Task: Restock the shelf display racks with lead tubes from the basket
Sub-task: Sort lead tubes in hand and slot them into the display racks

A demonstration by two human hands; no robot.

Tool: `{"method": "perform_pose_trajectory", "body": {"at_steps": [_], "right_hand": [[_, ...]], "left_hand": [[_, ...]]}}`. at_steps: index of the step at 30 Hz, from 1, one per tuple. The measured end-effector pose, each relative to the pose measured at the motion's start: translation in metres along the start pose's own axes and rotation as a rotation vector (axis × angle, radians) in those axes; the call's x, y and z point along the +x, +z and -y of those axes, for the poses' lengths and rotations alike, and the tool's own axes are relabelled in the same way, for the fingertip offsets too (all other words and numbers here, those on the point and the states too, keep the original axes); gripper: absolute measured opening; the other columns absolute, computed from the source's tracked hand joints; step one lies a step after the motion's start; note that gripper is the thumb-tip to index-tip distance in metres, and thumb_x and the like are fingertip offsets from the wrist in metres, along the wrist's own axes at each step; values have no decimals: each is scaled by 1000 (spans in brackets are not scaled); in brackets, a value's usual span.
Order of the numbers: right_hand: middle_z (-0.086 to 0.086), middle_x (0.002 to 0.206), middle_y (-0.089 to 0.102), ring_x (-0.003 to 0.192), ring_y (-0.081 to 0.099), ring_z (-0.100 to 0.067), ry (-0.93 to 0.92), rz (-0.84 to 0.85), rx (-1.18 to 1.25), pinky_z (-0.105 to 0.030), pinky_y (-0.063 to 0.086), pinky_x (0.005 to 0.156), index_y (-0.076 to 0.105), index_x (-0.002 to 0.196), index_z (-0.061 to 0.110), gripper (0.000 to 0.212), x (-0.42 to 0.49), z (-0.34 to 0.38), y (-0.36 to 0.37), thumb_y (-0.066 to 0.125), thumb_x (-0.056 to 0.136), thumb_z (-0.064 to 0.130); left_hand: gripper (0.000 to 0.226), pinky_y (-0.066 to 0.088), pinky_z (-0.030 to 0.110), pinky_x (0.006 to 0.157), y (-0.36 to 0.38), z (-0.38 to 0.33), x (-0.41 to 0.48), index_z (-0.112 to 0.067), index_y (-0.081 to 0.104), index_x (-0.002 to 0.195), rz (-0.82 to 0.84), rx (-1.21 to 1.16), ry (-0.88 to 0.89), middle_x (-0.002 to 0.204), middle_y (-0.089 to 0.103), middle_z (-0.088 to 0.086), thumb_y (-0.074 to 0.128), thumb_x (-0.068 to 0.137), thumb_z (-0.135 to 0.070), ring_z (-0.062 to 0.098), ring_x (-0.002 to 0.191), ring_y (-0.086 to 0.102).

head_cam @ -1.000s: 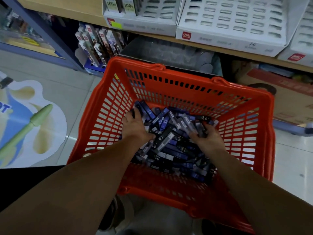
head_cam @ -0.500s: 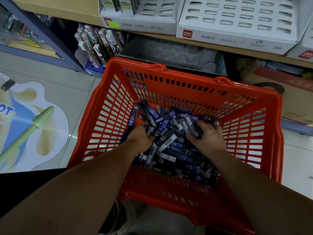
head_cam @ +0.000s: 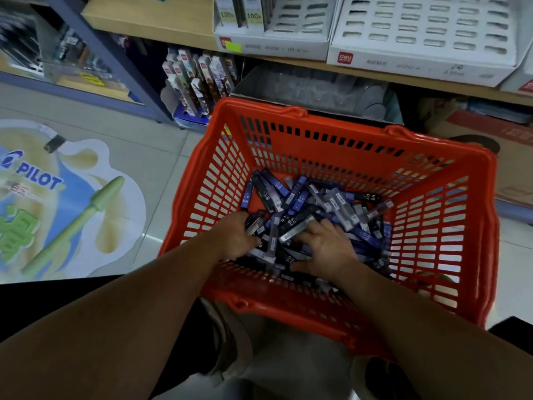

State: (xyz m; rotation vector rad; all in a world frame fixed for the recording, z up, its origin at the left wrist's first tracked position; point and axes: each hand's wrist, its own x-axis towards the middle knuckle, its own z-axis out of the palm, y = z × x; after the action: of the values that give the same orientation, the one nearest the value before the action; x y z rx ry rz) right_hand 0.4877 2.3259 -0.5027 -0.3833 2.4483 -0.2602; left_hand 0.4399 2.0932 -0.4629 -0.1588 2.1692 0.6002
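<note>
An orange plastic basket [head_cam: 432, 255] stands on the floor in front of me, holding a heap of black and blue lead tubes [head_cam: 331, 203]. Both my hands are down in the heap near its front. My left hand [head_cam: 235, 236] is curled around a few tubes at the heap's left side. My right hand [head_cam: 326, 249] lies on the tubes with its fingers closing over a grey-black tube; its grip is partly hidden. White slotted display racks [head_cam: 427, 33] sit on the wooden shelf above the basket, most slots bare.
A second white rack [head_cam: 274, 27] on the shelf holds two boxed packs at its left. Under the shelf stand a blue stand of carded packs [head_cam: 199, 85], a grey bin [head_cam: 314, 85] and a cardboard box [head_cam: 490, 157]. A floor sticker [head_cam: 57, 197] lies at left.
Both hands have drawn back toward the near side of the heap and closer together, gathering tubes. The view has shifted so the basket sits further right.
</note>
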Motion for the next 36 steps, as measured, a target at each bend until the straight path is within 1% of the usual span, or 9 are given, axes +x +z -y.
{"method": "perform_pose_trajectory", "body": {"at_steps": [3, 10, 15, 17, 21, 25, 30, 32, 36], "right_hand": [[5, 149, 46, 140, 31, -23, -7, 101, -44, -45, 34, 113, 41, 154, 32, 95, 7, 9, -7, 67, 76, 80], [-5, 140, 52, 126, 54, -28, 119, 199, 138, -40, 52, 100, 42, 149, 39, 85, 18, 12, -11, 85, 77, 53], [-7, 133, 61, 117, 60, -27, 103, 274, 133, -40, 54, 98, 56, 140, 20, 54, 19, 1, -18, 72, 94, 44], [-10, 140, 58, 122, 58, -29, 138, 260, 231, -41, 52, 102, 54, 143, 16, 55, 15, -5, -20, 68, 97, 42], [-8, 155, 47, 135, 52, -30, 239, 217, 588, -43, 46, 110, 37, 156, 17, 58, 0, -20, -28, 60, 105, 33], [-6, 160, 41, 133, 50, -28, 316, 133, 861, -35, 42, 98, 28, 160, 14, 59, -17, -26, -45, 53, 108, 27], [6, 128, 64, 110, 60, -13, 403, 44, 1098, -42, 42, 101, 52, 141, 14, 36, -25, -33, -51, 55, 108, 26], [-2, 108, 70, 102, 63, -17, 401, 23, 1173, -47, 47, 102, 55, 133, 21, 25, -27, -35, -53, 55, 108, 21], [-13, 101, 64, 86, 61, -24, 416, -22, 1278, -46, 54, 88, 48, 137, 27, 36, -36, -42, -63, 55, 106, 10]], "left_hand": [[67, 51, 42, 101, 1, 14, -5, -10, 52, 142, -35, 73, 5, 131, 62, 10, 81, 87, -36, 28, 116, 60], [44, 47, 29, 79, 2, 16, 1, -8, 59, 124, 13, 240, 24, 113, 62, 8, 80, 88, -22, 20, 97, 58], [68, 47, 28, 91, 8, 10, 12, -9, 46, 149, 26, 330, 82, 141, 55, 11, 77, 90, -20, 24, 119, 56], [74, 44, 27, 96, 10, 5, 18, -13, 38, 156, 48, 383, 130, 150, 47, 11, 75, 92, -18, 26, 130, 51], [74, 53, 34, 96, 16, -8, 28, -27, 36, 157, 116, 502, 164, 150, 43, 10, 70, 94, -8, 27, 124, 54], [72, 56, 41, 90, 21, -13, 36, -26, 34, 157, 116, 658, 190, 139, 53, 11, 63, 97, -1, 28, 113, 60], [60, 48, 36, 89, 24, -9, 41, -21, 35, 156, 144, 752, 163, 144, 51, 11, 61, 102, -17, 28, 122, 56], [54, 47, 35, 91, 24, -6, 41, -17, 42, 151, 153, 757, 151, 143, 53, 10, 61, 102, -29, 26, 122, 56], [47, 52, 37, 95, 21, -8, 35, -16, 46, 146, 145, 756, 165, 138, 55, 9, 58, 103, -33, 25, 118, 57]]}}
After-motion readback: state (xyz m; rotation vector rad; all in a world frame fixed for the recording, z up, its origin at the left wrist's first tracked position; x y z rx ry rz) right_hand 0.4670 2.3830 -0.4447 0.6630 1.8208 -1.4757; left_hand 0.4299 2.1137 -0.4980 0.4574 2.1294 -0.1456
